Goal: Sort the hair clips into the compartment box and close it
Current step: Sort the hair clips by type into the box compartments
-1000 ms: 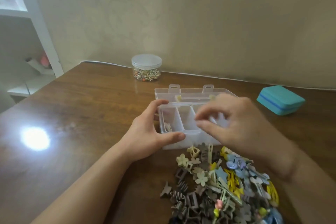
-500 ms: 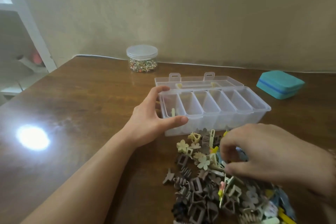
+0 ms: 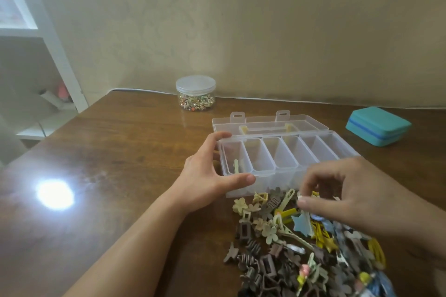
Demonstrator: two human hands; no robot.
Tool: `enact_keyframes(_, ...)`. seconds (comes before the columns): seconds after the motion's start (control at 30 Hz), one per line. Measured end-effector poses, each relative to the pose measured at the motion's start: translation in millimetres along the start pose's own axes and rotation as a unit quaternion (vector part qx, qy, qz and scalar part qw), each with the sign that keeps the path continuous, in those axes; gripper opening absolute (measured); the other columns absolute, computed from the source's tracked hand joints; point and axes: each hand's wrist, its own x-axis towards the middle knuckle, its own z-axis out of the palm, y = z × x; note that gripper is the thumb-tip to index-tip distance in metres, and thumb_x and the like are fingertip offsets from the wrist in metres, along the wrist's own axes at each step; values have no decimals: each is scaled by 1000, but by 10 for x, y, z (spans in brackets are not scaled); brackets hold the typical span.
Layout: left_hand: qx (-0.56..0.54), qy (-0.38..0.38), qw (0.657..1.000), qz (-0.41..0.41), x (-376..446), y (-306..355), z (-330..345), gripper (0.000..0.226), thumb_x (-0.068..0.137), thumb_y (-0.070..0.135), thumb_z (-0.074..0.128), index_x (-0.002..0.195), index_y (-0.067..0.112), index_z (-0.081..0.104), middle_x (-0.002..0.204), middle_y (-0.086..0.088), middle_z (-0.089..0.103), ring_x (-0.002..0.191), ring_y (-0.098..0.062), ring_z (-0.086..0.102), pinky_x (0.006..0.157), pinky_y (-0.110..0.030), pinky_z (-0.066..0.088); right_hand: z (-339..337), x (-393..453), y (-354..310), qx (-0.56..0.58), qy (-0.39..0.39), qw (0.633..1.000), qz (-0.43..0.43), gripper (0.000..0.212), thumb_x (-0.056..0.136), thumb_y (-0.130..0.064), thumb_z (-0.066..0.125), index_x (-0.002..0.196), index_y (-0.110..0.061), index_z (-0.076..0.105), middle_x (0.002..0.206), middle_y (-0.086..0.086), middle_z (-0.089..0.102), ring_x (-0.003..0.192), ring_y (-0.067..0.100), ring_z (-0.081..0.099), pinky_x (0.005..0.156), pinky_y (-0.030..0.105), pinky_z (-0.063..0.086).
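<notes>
Left hand (image 3: 205,176) grips box (image 3: 313,152); right hand (image 3: 357,195) pinches clip (image 3: 304,196).

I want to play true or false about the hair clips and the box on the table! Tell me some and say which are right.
1. The compartment box has its lid open. True.
2. The left hand is digging in the pile of hair clips. False: it holds the left end of the box; the right hand is at the pile.
3. A pale clip lies in the leftmost compartment. True.
4. The teal case sits left of the box. False: it sits to the right of it.
5. The round jar has no lid. False: a lid is on it.
</notes>
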Motion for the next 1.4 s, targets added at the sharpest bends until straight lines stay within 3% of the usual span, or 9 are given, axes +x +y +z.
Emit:
enact_keyframes(0.2, 0, -1, 1000, 3, 8, -20, 3, 94, 50, 80, 76, 131, 58, 33, 136, 19, 52, 130, -17, 47, 108, -51, 43, 106, 123, -42, 115, 197, 973, -44, 13, 81, -20, 74, 85, -32, 71, 83, -14, 70, 70, 5, 64, 54, 10, 47)
enact_keyframes(0.3, -6, 3, 1000, 5, 11, -24, -10, 94, 48, 80, 78, 129, 60, 35, 133, 20, 54, 128, -16, 49, 107, -49, 44, 145, 389, -246, 73, 247, 963, -82, 6, 86, -21, 70, 87, -27, 71, 83, -16, 70, 83, 1, 65, 67, 9, 48)
enact_keyframes(0.47, -1, 4, 1000, 17, 29, -40, -14, 92, 52, 76, 79, 131, 56, 37, 134, 17, 54, 127, -11, 50, 108, -47, 43, 257, 918, -370, -85, 116, 988, -53, 7, 90, -32, 63, 88, -31, 70, 90, -17, 70, 93, 2, 63, 90, 37, 51)
enact_keyframes(0.6, 2, 3, 1000, 21, 31, -55, -21, 91, 54, 73, 77, 133, 54, 37, 134, 21, 53, 128, -5, 47, 107, -36, 41, 339, 1031, -406, -125, -12, 992, -32, 12, 90, -33, 64, 78, -35, 66, 106, -15, 63, 111, 12, 56, 100, 42, 44)
enact_keyframes(0.77, -7, -2, 1000, 23, 11, -27, -32, 92, 54, 72, 77, 134, 52, 36, 133, 23, 51, 123, 3, 48, 95, -22, 40, 318, 953, -377, -169, 43, 981, -81, 15, 89, -35, 64, 103, -35, 71, 119, -11, 65, 123, 12, 49, 106, 42, 40)
enact_keyframes(0.87, -4, 2, 1000, 21, 13, -38, -25, 92, 54, 72, 79, 133, 53, 36, 131, 16, 57, 121, -5, 53, 103, -35, 47, 174, 554, -354, -109, 104, 981, -121, 8, 87, -32, 65, 92, -33, 70, 90, -19, 67, 94, 0, 57, 82, 22, 47)
enact_keyframes(1.0, -3, 1, 1000, 15, 18, -29, -17, 93, 54, 72, 78, 133, 53, 35, 132, 16, 56, 122, -8, 54, 105, -41, 48, 110, 71, -344, -214, -61, 973, -67, 5, 85, -43, 61, 84, -39, 63, 75, -24, 62, 84, -7, 56, 63, 11, 40)
enact_keyframes(1.1, 0, -2, 1000, 11, 14, -16, -15, 93, 54, 71, 78, 135, 52, 34, 134, 17, 54, 122, -7, 53, 105, -40, 48, 188, 6, -346, -288, -92, 952, -56, 11, 85, -39, 57, 95, -37, 54, 89, -17, 63, 85, 1, 57, 72, 22, 45)
enact_keyframes(1.4, 6, -1, 1000, 15, 8, -4, -15, 93, 54, 72, 76, 135, 51, 35, 136, 17, 53, 125, -8, 52, 107, -42, 46, 312, -4, -370, -347, -88, 933, -32, 19, 84, -23, 53, 80, -29, 36, 69, -8, 42, 73, 18, 45, 55, 28, 28)
